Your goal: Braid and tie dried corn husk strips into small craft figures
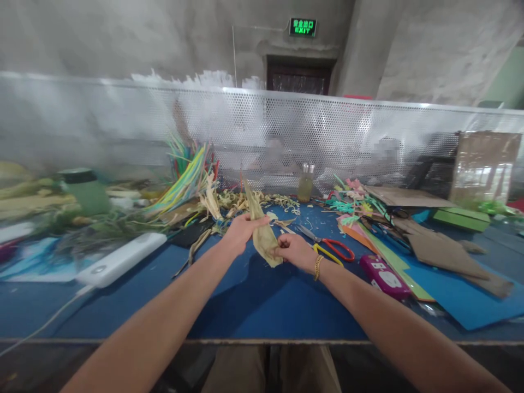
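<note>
A pale yellow-green corn husk [265, 243] is held up between my hands over the blue tabletop, its narrow tip pointing up and away. My left hand [242, 232] grips it around the middle, thumb across its face. Lower down, the fingers of my right hand [295, 250] pinch its wide end at the right edge. Just beyond my right hand lie scissors [338, 249] with red handles, and a yellow handle or loop [327, 254] sits beside them. Dried husk scraps [241, 202] are strewn behind the hands.
On the left are a white power strip [123, 258] with a cable, a green-bodied jar [85, 191] and bundled coloured stems [188, 180]. To the right lie a purple phone-like case [385, 277], coloured paper [458, 295] and cardboard [446, 248]. A perforated metal screen [245, 125] closes the back.
</note>
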`<move>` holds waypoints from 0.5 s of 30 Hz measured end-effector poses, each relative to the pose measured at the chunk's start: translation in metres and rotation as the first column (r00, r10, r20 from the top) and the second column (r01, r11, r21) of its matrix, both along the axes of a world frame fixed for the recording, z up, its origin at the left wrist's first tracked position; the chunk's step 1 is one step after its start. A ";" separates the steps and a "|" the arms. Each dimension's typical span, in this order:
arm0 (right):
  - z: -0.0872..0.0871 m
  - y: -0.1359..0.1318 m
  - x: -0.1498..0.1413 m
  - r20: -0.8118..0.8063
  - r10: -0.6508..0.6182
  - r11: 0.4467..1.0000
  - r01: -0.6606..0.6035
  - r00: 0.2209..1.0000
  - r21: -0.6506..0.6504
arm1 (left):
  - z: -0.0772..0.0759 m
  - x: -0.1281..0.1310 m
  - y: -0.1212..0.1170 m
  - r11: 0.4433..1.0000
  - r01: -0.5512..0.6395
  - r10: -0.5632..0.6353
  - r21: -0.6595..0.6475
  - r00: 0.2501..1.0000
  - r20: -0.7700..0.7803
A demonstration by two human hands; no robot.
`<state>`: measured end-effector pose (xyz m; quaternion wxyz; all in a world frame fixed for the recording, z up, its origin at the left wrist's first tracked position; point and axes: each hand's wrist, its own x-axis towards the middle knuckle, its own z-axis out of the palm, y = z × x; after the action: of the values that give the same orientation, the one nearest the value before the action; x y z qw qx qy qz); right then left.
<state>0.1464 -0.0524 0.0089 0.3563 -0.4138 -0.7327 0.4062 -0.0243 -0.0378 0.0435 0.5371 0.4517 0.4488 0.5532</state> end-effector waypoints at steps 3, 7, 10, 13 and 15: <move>0.004 -0.004 0.003 0.077 0.021 1.000 -0.022 0.997 0.010 | -0.001 -0.006 0.004 0.998 -0.065 0.064 0.007 0.996 0.055; 0.007 -0.003 0.008 0.167 0.022 0.998 -0.033 0.986 0.062 | 0.001 -0.020 0.006 0.994 -0.107 0.106 0.005 0.991 0.087; 0.007 -0.003 0.010 0.218 0.024 0.996 -0.041 0.976 0.076 | 0.004 -0.030 0.010 0.988 -0.157 0.155 0.012 0.984 0.083; 0.007 -0.003 0.012 0.251 0.048 0.996 -0.064 0.967 0.055 | 0.004 -0.038 0.014 0.981 -0.192 0.189 0.034 0.979 0.075; 0.007 -0.003 0.014 0.270 0.070 0.996 -0.083 0.960 0.038 | 0.005 -0.042 0.016 0.976 -0.208 0.202 0.057 0.975 0.097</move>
<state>0.1608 -0.0553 0.0162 0.2479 -0.4274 -0.7993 0.3420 -0.0667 -0.0213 0.0480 0.4816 0.3950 0.4497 0.6402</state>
